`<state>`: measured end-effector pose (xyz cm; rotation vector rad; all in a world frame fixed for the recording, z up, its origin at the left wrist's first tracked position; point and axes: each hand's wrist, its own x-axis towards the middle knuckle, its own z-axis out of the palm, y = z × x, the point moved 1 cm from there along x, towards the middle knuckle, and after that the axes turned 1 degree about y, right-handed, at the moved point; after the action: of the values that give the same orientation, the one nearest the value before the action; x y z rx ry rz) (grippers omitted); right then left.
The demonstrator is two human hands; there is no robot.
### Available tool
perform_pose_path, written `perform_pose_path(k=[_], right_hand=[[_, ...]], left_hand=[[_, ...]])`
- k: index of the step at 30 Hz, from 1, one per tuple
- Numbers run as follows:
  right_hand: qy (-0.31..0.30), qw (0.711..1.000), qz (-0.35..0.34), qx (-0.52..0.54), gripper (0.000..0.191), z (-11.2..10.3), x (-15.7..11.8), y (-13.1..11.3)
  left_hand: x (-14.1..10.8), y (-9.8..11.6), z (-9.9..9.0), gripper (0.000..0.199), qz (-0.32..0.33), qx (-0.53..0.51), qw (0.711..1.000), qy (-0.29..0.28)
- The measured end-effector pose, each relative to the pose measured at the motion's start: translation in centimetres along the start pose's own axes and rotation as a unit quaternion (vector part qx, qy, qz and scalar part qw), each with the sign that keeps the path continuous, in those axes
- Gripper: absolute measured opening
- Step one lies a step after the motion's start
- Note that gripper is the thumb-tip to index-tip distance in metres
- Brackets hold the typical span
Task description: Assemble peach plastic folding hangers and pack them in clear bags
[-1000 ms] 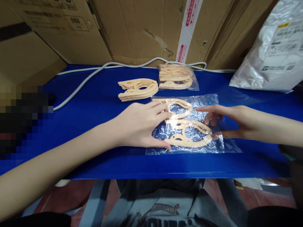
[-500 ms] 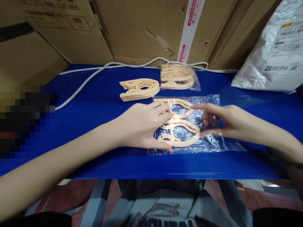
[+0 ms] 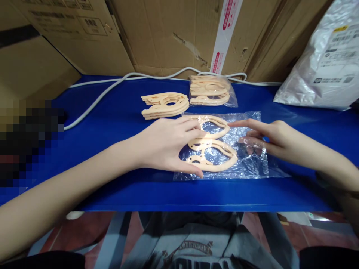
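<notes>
Two beige folded plastic hangers (image 3: 224, 167) lie side by side in a clear plastic bag (image 3: 246, 168) on the blue tabletop. My left hand (image 3: 165, 144) rests flat across their left ends, fingers spread and thumb apart, partly hiding them. At the other side, my right hand (image 3: 269, 138) is open. Its index finger stretches to the tip of the upper hanger, while the thumb and other fingers are at the bag's right part; whether plastic covers them I cannot tell.
A loose stack of similar hangers (image 3: 165, 106) lies behind my left hand, beside another filled clear bag (image 3: 231, 98). A white cable (image 3: 95, 104) runs along the back. Cardboard boxes (image 3: 168, 37) stand behind, and a white shipping bag (image 3: 316, 74) is at the right.
My right thumb has moved up and away from the lower hanger's tip, and the index finger is straighter. My left hand has shifted slightly up and left.
</notes>
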<state>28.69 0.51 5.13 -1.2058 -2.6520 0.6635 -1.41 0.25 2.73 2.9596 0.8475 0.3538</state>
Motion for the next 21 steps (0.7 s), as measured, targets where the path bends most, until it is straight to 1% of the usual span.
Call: perform_pose_path(k=[2, 4, 6, 7, 8, 10, 12, 14, 16, 18, 21], right_hand=[[-0.021, 0.999, -0.003, 0.026, 0.065, 0.2, 0.1, 0.1], [-0.042, 0.998, -0.004, 0.039, 0.076, 0.4, 0.1, 0.2], [-0.053, 0.998, -0.005, 0.038, 0.083, 0.4, 0.1, 0.3], [-0.056, 0.998, -0.004, 0.036, 0.085, 0.4, 0.0, 0.3], [-0.059, 0.998, -0.002, 0.035, 0.086, 0.4, 0.0, 0.3], [-0.063, 0.997, 0.004, 0.035, 0.086, 0.5, 0.0, 0.4], [-0.065, 0.997, 0.008, 0.033, 0.085, 0.5, 0.1, 0.4], [-0.063, 0.997, 0.005, 0.034, 0.084, 0.5, 0.1, 0.4], [-0.056, 0.998, 0.002, 0.036, 0.083, 0.5, 0.1, 0.3], [-0.052, 0.998, -0.004, 0.039, 0.079, 0.3, 0.0, 0.4], [-0.034, 0.999, 0.001, 0.014, 0.071, -0.1, -0.2, 0.8]], left_hand=[[0.1, -0.9, -0.6, 0.077, -0.003, -0.039, 0.999, 0.026], [0.0, -2.2, -1.4, 0.063, -0.02, -0.049, 0.997, 0.061], [-0.2, -3.6, -2.1, 0.052, -0.06, -0.016, 0.994, 0.092], [-0.4, -4.4, -2.4, 0.053, -0.086, 0.008, 0.992, 0.095], [-0.7, -5.2, -2.5, 0.057, -0.112, 0.03, 0.989, 0.087], [-1.2, -6.6, -2.6, 0.069, -0.153, 0.065, 0.985, 0.048], [-1.6, -7.7, -2.6, 0.074, -0.162, 0.08, 0.984, 0.008], [-1.8, -8.4, -2.6, 0.069, -0.152, 0.076, 0.985, -0.017], [-1.9, -8.7, -2.7, 0.066, -0.162, 0.071, 0.984, -0.03], [-2.0, -8.9, -2.8, 0.071, -0.192, 0.068, 0.979, -0.032], [-2.1, -9.4, -2.7, 0.077, -0.211, 0.047, 0.976, -0.012]])
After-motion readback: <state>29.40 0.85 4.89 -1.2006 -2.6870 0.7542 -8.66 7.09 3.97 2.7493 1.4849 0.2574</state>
